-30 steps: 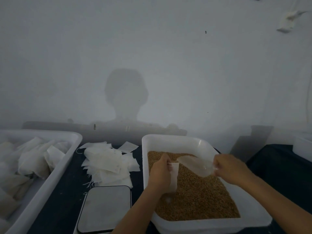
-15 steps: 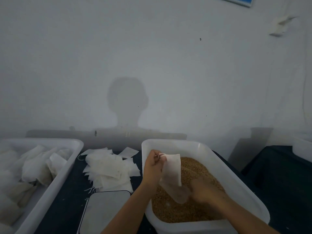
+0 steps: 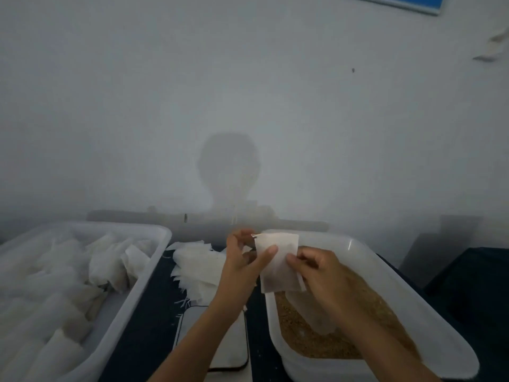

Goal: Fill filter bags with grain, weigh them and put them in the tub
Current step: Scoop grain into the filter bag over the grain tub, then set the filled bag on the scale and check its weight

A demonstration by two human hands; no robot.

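Filter bag [image 3: 278,261] is hanging upright over the near-left corner of the grain tub [image 3: 358,249], long axis vertical and open end up, its contents too hazy to make out. Left hand [image 3: 242,260] is pinching its left edge, thumb across the front, while right hand [image 3: 316,268] is pinching the right edge, fingers clamped on the paper.

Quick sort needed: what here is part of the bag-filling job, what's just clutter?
In the job:
- filter bag, held by left hand and right hand
- grain tub, scoop lying in it
- scale
- empty bags pile
- tub of filled bags

Lying about:
- blue-edged board on wall
- pale scrap stuck to wall
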